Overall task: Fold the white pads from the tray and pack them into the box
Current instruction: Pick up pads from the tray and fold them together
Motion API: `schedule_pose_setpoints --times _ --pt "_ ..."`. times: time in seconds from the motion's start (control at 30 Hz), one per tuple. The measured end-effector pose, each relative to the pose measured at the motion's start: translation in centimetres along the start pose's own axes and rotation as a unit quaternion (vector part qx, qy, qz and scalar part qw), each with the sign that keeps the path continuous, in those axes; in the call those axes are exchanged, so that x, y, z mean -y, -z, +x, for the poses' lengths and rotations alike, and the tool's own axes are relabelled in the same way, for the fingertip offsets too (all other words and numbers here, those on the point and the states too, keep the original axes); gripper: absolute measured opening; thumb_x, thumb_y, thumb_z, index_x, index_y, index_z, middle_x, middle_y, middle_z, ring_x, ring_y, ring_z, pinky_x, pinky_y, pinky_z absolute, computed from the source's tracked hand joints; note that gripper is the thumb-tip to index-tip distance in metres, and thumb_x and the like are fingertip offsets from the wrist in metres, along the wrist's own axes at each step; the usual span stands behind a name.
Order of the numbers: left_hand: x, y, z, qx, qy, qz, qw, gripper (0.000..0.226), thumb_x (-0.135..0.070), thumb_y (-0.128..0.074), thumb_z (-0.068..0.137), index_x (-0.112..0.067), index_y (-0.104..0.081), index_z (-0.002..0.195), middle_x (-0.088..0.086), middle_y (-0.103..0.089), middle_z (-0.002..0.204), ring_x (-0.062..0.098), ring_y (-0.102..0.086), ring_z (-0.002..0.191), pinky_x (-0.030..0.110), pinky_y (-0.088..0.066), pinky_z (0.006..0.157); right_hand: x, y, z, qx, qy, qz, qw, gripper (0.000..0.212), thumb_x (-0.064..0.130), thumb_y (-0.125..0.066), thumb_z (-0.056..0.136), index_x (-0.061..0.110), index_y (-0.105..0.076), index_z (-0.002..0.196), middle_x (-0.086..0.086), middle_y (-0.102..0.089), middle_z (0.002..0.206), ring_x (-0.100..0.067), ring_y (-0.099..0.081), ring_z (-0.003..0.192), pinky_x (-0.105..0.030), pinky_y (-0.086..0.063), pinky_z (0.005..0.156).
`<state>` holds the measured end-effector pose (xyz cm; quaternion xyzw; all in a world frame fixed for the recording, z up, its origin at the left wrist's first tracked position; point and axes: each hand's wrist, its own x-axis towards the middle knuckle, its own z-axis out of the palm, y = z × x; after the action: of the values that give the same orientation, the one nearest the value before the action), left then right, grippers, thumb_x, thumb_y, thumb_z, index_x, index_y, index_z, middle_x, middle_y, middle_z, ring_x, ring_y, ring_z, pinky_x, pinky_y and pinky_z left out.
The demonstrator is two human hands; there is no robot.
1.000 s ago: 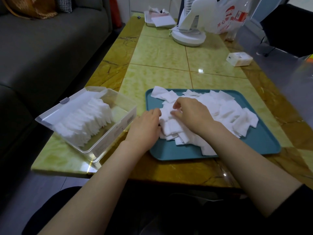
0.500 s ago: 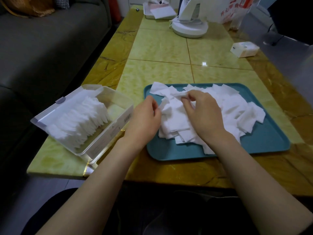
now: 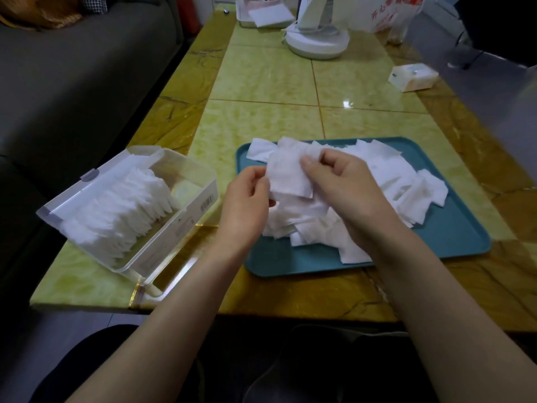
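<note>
A teal tray (image 3: 453, 242) lies on the table with a loose heap of white pads (image 3: 392, 181) on it. Above the tray's left part I hold one white pad (image 3: 286, 175) spread flat. My left hand (image 3: 247, 205) pinches its left edge and my right hand (image 3: 345, 187) pinches its upper right edge. To the left stands a clear plastic box (image 3: 191, 207), lid open, with a row of folded pads (image 3: 122, 210) standing on edge in its near part. The box's far end shows bare bottom.
A grey sofa (image 3: 72, 82) runs along the table's left side. At the far end stand a white fan base (image 3: 316, 43), a white tray with paper (image 3: 267, 16) and a plastic bag (image 3: 389, 13). A small white box (image 3: 412, 77) lies at the right.
Both hands were pressed down in the heap; they have risen with one pad lifted off the heap and spread between them. The camera has tilted and moved closer.
</note>
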<state>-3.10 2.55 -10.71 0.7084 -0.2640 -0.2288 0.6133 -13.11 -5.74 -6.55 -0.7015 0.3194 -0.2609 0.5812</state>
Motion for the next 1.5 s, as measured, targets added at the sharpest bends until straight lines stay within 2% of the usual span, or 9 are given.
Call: schedule_pose_setpoints --times 0.1,0.27,0.43,0.7,0.87,0.93,1.13,1.37,1.5 --pt "-0.2 0.1 0.0 0.002 0.011 -0.039 0.999 0.024 -0.008 -0.044 0.098 -0.02 -0.063 0.09 0.002 -0.069 0.09 0.011 -0.064 0.079 0.018 -0.05 0.065 0.2 0.2 -0.2 0.053 -0.035 0.079 0.995 0.023 0.018 -0.051 0.095 0.0 -0.063 0.103 -0.014 -0.07 0.089 -0.017 -0.068 0.074 -0.026 -0.056 0.063" --pt "0.0 0.2 -0.1 0.015 0.023 -0.041 0.999 0.027 -0.007 -0.043 0.097 -0.02 -0.065 0.093 0.006 -0.07 0.094 0.023 -0.066 0.089 0.032 -0.054 0.079 -1.2 0.1 0.6 -0.007 0.016 -0.052 0.998 0.033 0.023 -0.058 0.092 -0.01 -0.058 0.096 -0.033 -0.062 0.094 -0.045 -0.06 0.087 -0.052 -0.05 0.078" --pt "-0.1 0.2 -0.3 0.03 0.018 -0.032 0.999 0.029 -0.006 -0.043 0.095 -0.019 -0.069 0.094 0.011 -0.072 0.096 0.032 -0.066 0.096 0.048 -0.053 0.09 -2.0 -0.5 0.8 -0.061 0.042 -0.147 0.986 0.023 0.023 -0.061 0.088 0.016 -0.054 0.069 0.009 -0.05 0.059 0.001 -0.047 0.054 -0.011 -0.035 0.055" --pt "-0.8 0.0 -0.8 0.063 0.032 -0.061 0.996 0.034 -0.002 -0.04 0.096 -0.015 -0.069 0.085 0.001 -0.073 0.087 0.016 -0.069 0.084 0.029 -0.057 0.08 -1.9 -0.6 1.0 -0.061 -0.027 -0.077 0.995 0.023 0.025 -0.06 0.089 0.003 -0.065 0.087 -0.011 -0.069 0.079 -0.028 -0.066 0.079 -0.043 -0.053 0.075" --pt "-1.0 -0.1 -0.8 0.072 0.035 -0.079 0.994 0.037 -0.029 -0.062 0.09 0.007 -0.062 0.081 0.012 -0.061 0.074 0.021 -0.061 0.076 0.04 -0.056 0.081 -2.1 -0.7 0.7 -0.065 0.002 -0.125 0.99 0.021 0.025 -0.06 0.089 0.01 -0.058 0.075 0.008 -0.049 0.061 -0.006 -0.047 0.058 -0.02 -0.04 0.058" --pt "-0.8 -0.1 -0.9 0.071 0.019 -0.052 0.996 0.033 -0.029 -0.067 0.086 0.004 -0.066 0.081 0.016 -0.069 0.075 0.023 -0.067 0.078 0.049 -0.055 0.085 -2.2 -0.6 0.6 -0.045 -0.005 -0.113 0.993 0.022 0.026 -0.061 0.088 0.004 -0.061 0.088 0.002 -0.058 0.069 -0.009 -0.053 0.064 -0.02 -0.043 0.061" --pt "-0.5 0.7 -0.2 0.022 0.037 -0.079 0.996 0.015 -0.015 -0.058 0.093 -0.009 -0.071 0.089 0.013 -0.074 0.087 0.026 -0.071 0.087 0.042 -0.057 0.085 -2.3 0.5 0.5 0.078 -0.097 -0.017 0.992 0.037 0.002 -0.072 0.078 0.006 -0.056 0.111 -0.012 -0.069 0.093 -0.017 -0.067 0.08 -0.02 -0.056 0.065" --pt "0.0 1.5 0.5 -0.015 0.069 -0.106 0.992 0.013 -0.014 -0.058 0.094 -0.016 -0.068 0.085 -0.003 -0.07 0.074 0.011 -0.066 0.076 0.024 -0.056 0.071 -2.3 1.6 1.4 -0.064 -0.005 -0.132 0.989 0.014 0.009 -0.065 0.085 0.009 -0.061 0.099 -0.007 -0.064 0.092 -0.017 -0.063 0.077 -0.027 -0.056 0.073" --pt "0.4 1.7 0.8 0.001 0.071 -0.04 0.997 0.018 -0.014 -0.058 0.093 -0.019 -0.067 0.078 -0.005 -0.068 0.07 0.009 -0.064 0.071 0.025 -0.055 0.068 -0.5 1.4 0.7 0.035 0.08 -0.099 0.991 0.012 0.005 -0.06 0.088 0.016 -0.062 0.085 0.001 -0.064 0.08 -0.005 -0.059 0.07 -0.015 -0.049 0.062"
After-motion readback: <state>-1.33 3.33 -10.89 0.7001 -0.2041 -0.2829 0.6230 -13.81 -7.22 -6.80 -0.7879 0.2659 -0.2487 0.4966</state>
